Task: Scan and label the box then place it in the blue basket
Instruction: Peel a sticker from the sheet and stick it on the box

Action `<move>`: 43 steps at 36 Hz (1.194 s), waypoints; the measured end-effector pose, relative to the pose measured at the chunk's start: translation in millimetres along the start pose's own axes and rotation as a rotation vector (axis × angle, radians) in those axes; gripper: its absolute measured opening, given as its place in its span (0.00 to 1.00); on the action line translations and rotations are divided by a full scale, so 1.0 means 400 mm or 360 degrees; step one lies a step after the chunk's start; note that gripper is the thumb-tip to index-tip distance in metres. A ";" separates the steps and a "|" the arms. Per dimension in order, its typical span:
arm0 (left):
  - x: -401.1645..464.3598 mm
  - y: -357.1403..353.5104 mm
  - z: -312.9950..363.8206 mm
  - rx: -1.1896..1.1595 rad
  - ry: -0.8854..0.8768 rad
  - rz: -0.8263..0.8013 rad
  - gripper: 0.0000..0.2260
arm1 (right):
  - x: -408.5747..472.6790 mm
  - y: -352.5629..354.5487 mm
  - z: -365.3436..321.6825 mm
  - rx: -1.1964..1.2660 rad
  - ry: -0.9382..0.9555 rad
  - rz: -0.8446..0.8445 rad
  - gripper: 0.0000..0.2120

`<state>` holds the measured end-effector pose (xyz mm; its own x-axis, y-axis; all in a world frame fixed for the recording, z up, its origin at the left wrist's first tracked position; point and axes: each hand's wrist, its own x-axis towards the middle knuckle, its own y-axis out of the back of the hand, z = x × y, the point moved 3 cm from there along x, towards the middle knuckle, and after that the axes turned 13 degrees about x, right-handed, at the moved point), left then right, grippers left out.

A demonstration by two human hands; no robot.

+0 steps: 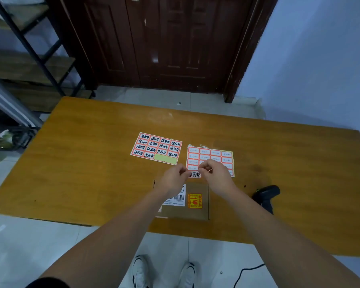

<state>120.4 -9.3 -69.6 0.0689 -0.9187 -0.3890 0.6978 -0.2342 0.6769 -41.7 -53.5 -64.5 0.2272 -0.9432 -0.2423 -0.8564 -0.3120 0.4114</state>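
At the far left, a dark metal shelving frame (29,44) is seen against the wall, with a dark brown door (170,42) to its right. A wooden tabletop (87,154) is spread across the middle of the scene.

Left of centre on the tabletop, a sticker sheet (156,148) with red-bordered, handwritten labels is laid flat; 1 patch at its near right is bare backing. Near this sheet, the left hand (174,179) is held over the far edge of the cardboard box (195,213), its grip pinched narrow on the left end of a single red-bordered label (194,174). The box is lying flat at the near edge of the tabletop, between the 2 forearms, and a white barcode shipping label (178,199) and a yellow-and-red sticker (195,201) are carried on its top face.

The right end of the label is pinched by the right hand (215,173), its grip likewise narrow. Part of a second sticker sheet (214,154), lying just right of the first, is covered by that hand. Further right, a black handheld scanner (266,196) is lying on the tabletop near the box. Below the near edge, 2 white shoes (141,271) are seen on the tiled floor.
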 end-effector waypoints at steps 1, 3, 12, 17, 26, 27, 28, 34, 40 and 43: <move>-0.002 -0.004 0.002 0.0017 0.0011 0.0000 0.08 | -0.004 0.002 0.004 0.0018 -0.0021 -0.0010 0.02; -0.003 -0.010 0.007 0.0051 0.0041 -0.0009 0.08 | -0.011 0.009 0.011 0.0041 -0.0060 -0.0033 0.04; 0.002 -0.031 0.021 0.0287 0.0133 -0.0069 0.09 | -0.024 0.023 0.029 0.0002 -0.0126 -0.0120 0.04; 0.009 -0.041 0.017 0.0470 0.0179 -0.0059 0.11 | -0.027 0.013 0.039 -0.0079 -0.0114 -0.0155 0.04; 0.044 -0.085 -0.010 0.0870 0.0179 -0.0105 0.13 | -0.018 -0.007 0.074 -0.0100 -0.0181 -0.0179 0.07; 0.047 -0.091 -0.013 0.0873 0.0174 -0.0114 0.13 | -0.016 -0.008 0.080 -0.0092 -0.0202 -0.0177 0.07; 0.050 -0.097 -0.016 0.0873 0.0171 -0.0127 0.13 | -0.016 -0.009 0.087 -0.0086 -0.0220 -0.0173 0.06; 0.054 -0.122 -0.031 0.0848 0.0190 -0.0204 0.14 | -0.017 -0.016 0.119 -0.0132 -0.0225 -0.0148 0.03; 0.055 -0.124 -0.029 0.0899 0.0171 -0.0169 0.14 | -0.013 -0.028 0.134 -0.0219 -0.0211 -0.0117 0.03; 0.054 -0.125 -0.028 0.0924 0.0153 -0.0162 0.14 | -0.010 -0.034 0.140 -0.0271 -0.0193 -0.0120 0.03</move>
<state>94.8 -14.0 -118.8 0.1050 -0.8559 -0.5064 0.2025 -0.4802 0.8535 -56.9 -39.3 -118.1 0.2217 -0.8990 -0.3777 -0.7460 -0.4058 0.5280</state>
